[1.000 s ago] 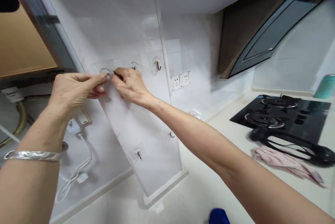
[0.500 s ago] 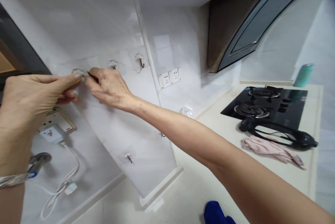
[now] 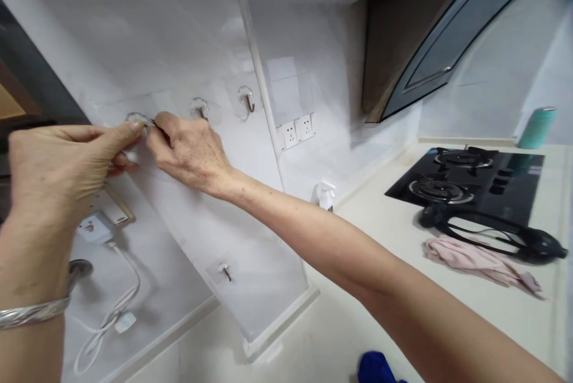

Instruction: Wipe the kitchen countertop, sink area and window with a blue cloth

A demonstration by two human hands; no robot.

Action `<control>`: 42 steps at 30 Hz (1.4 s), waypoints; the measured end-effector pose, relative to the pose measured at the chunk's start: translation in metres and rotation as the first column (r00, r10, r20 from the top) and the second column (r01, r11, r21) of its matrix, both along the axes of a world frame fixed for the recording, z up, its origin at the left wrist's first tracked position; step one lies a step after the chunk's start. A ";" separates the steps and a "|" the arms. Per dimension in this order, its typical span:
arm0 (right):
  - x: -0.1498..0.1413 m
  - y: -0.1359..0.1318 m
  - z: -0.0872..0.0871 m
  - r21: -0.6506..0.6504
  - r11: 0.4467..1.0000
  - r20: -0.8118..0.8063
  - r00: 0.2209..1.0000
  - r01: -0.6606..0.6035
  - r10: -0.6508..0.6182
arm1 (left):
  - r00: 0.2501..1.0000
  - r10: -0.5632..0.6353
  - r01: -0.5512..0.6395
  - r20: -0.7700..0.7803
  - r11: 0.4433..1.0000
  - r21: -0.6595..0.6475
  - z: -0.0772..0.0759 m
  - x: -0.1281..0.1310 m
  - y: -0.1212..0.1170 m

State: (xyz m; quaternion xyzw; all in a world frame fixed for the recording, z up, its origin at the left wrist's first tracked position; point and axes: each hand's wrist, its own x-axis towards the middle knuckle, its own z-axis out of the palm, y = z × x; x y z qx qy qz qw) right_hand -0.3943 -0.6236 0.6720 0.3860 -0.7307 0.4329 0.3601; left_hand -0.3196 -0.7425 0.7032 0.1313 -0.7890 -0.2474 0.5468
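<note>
My left hand (image 3: 74,159) is closed in a pinch at a clear adhesive wall hook (image 3: 138,116), its thumb tip pressed at the lower edge of the round transparent disc. Right beside it, the thumb and forefinger of my right hand (image 3: 190,150) are squeezed together at the disc's right edge. A thin dark tip shows between those fingers; its kind is hidden. Along the same row to the right are a second clear hook (image 3: 200,108) and a third clear hook (image 3: 246,99), both with metal prongs. Lower on the panel sits another clear hook (image 3: 224,271).
A white charger (image 3: 96,226) with a looped cable hangs from a wall socket at lower left. Double sockets (image 3: 297,131) sit past the wall corner. The counter holds a black gas hob (image 3: 483,183), a black frame-like object (image 3: 496,234), a pink cloth (image 3: 478,263) and a green bottle (image 3: 537,127).
The view has shifted slightly, so the wall and counter sit further right. Both hands keep their pinch at the leftmost hook, with hardly any change in finger position.
</note>
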 end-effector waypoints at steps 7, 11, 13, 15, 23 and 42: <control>0.007 -0.010 -0.008 -0.093 0.990 -0.017 0.994 0.109 -0.111 | 0.995 -0.031 0.033 0.091 0.999 -0.016 0.004 0.009 -0.001; 0.008 -0.010 -0.006 -0.090 0.990 -0.023 0.993 0.109 -0.112 | 0.997 -0.044 0.045 0.065 0.999 -0.016 0.000 0.010 -0.001; 0.009 -0.009 -0.005 -0.076 0.991 -0.021 0.993 0.112 -0.114 | 0.997 -0.060 0.061 0.054 0.998 -0.029 -0.001 0.010 -0.003; 0.010 -0.008 -0.004 -0.069 0.991 -0.016 0.993 0.112 -0.113 | 0.996 -0.074 0.075 0.048 0.997 -0.031 -0.001 0.010 -0.003; 0.013 -0.012 -0.004 -0.072 0.990 0.009 0.993 0.120 -0.120 | 0.992 -0.118 0.120 0.050 0.992 -0.045 0.000 0.007 -0.005; 0.015 -0.023 -0.013 -0.220 0.969 0.048 0.993 0.112 -0.104 | 0.937 -0.310 0.309 -0.160 0.951 -0.031 -0.030 0.003 -0.002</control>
